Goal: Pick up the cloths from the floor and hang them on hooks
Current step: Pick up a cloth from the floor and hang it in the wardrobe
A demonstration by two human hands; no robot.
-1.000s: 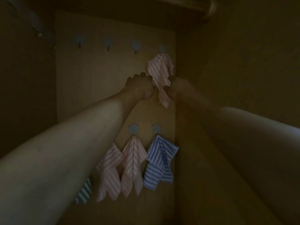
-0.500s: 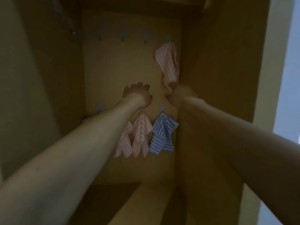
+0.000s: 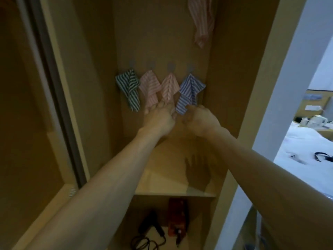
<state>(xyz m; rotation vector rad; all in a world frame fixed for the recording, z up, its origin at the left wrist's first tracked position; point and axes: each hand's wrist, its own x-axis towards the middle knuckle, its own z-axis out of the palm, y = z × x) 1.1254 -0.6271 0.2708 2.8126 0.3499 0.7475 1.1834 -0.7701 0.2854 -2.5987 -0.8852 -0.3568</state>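
Head view: our left hand (image 3: 159, 117) and right hand (image 3: 200, 120) look empty, fingers loose; cloths (image 3: 168, 87) limp, light, so we pinch a corner.

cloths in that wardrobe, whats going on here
A person is hanging striped cloths on hooks on the wardrobe's back wall. Four hang in the lower row: green cloth, two pink cloths, blue cloth. Another pink one hangs higher up on the right. Both hands, left hand and right hand, are in front of the lower row, holding nothing I can make out.
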